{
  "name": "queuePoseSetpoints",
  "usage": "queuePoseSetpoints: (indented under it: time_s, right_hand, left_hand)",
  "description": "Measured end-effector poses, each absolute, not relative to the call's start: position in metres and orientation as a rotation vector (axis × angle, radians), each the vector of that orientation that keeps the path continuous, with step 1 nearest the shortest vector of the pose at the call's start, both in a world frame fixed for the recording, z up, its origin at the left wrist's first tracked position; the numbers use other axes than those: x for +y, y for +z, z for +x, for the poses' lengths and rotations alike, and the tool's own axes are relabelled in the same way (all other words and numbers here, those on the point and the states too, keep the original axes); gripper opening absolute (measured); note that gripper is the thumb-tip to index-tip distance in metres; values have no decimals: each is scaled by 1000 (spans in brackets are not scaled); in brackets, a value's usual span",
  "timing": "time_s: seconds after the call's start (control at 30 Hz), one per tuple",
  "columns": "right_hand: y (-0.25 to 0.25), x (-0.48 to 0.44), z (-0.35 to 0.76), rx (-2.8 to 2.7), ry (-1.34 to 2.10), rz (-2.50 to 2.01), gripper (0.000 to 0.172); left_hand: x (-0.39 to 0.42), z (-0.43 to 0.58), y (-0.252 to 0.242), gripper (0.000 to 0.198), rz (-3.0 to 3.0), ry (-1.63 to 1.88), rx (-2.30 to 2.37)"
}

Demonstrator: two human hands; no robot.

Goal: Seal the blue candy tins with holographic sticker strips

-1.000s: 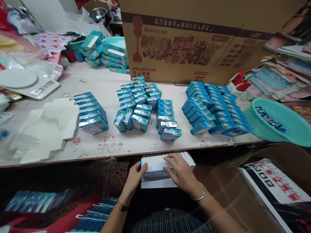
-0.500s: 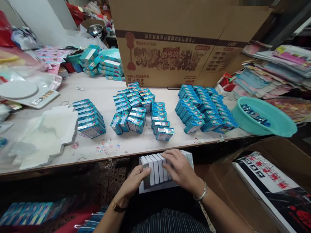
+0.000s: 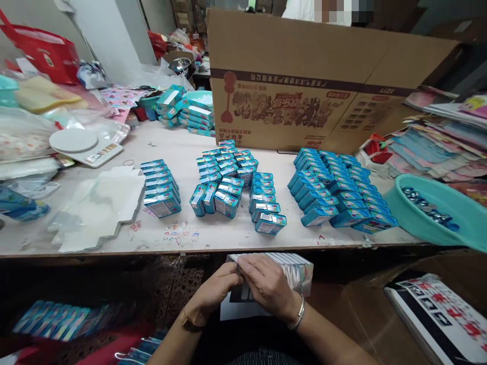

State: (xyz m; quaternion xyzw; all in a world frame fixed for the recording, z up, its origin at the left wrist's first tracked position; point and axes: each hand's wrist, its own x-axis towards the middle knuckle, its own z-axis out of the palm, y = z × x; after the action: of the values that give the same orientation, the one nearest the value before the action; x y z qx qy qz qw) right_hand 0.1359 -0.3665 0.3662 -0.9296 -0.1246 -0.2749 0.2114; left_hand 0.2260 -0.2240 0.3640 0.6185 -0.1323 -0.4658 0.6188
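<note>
On my lap, against the table's front edge, is a white open-sided box (image 3: 243, 310) with a row of thin white packs (image 3: 285, 258) standing in it. Its right end has a shiny, clear-looking cover. My left hand (image 3: 218, 285) is closed at the box's left end, thumb and fingers pinching near its upper corner. Across the top lies my right hand (image 3: 266, 281), its fingers bent and pressed together against the left thumb. Whatever the right fingertips pinch is hidden. Both hands touch at the box's left corner.
Groups of blue small boxes (image 3: 323, 187) stand in rows on the table (image 3: 125, 238). A large cardboard carton (image 3: 281, 56) rises behind. To the right are a turquoise basin (image 3: 399, 218) with shiny blue pieces and a stack of printed sheets (image 3: 429, 137). A flattened white tray (image 3: 99, 203) lies left.
My right hand has moved left along the box to meet the left hand at its left end. The camera view has shifted, so the table contents appear further right and slightly lower.
</note>
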Motion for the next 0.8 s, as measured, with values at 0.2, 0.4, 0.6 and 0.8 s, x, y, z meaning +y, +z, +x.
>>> queuePoseSetpoints:
  time_s: [0.2, 0.4, 0.6, 0.8]
  right_hand:
    - [357, -367, 132, -390, -905, -2673, 51]
    - [357, -370, 126, -383, -894, -2677, 54]
    - [364, -367, 128, -356, -910, -2625, 37]
    - [376, -364, 137, -350, -903, -2541, 20]
  left_hand:
    - [-228, 228, 362, 7, 1272, -1129, -268]
    - [-231, 229, 357, 5, 1170, -1174, -284]
    - [-231, 231, 363, 6, 1127, -1146, -270]
    - [-220, 239, 355, 37, 924, -1325, -271]
